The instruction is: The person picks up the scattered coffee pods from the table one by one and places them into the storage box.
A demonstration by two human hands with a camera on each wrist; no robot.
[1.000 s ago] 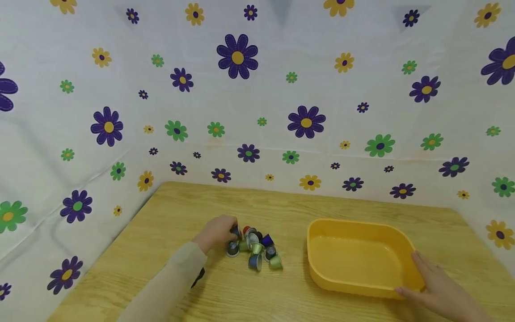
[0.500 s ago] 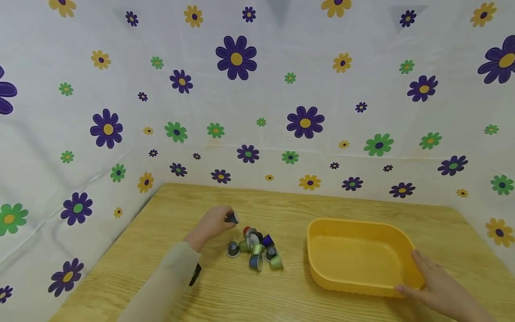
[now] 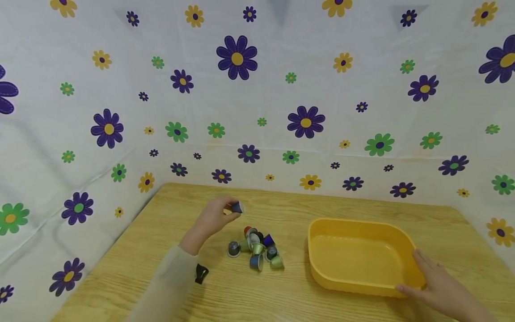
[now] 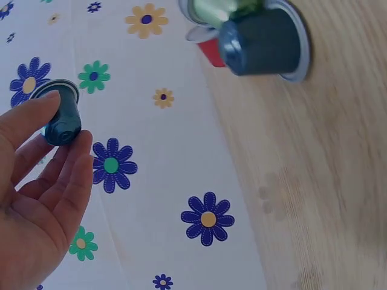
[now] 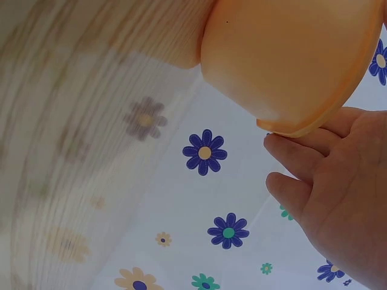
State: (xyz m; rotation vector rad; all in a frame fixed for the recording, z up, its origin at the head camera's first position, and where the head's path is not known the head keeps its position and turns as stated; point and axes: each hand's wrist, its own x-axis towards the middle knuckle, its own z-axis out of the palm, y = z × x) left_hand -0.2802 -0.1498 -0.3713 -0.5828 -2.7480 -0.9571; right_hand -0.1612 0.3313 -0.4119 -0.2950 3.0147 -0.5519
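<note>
A dark blue coffee capsule (image 3: 238, 207) is pinched between the thumb and fingers of my left hand (image 3: 212, 219), raised above the table behind the pile. In the left wrist view the capsule (image 4: 63, 118) shows its pale rim at the top, under the thumb. Several more capsules (image 3: 257, 248) lie heaped on the table, green, blue, grey, black and red, and a dark grey capsule (image 3: 234, 248) stands at the left edge of the heap. My right hand (image 3: 438, 281) rests against the right end of a yellow tray (image 3: 362, 288), its fingers fairly straight.
The wooden table (image 3: 281, 295) meets a flower-patterned cloth (image 3: 257, 98) at the back and sides. Beside the left sleeve (image 3: 169, 281) a black strap-like piece (image 3: 201, 273) shows below the wrist. The tray stands to the right of the capsules.
My left hand has lifted the blue capsule off the heap's left side and moved it up and back. The right hand and tray have stayed in place.
</note>
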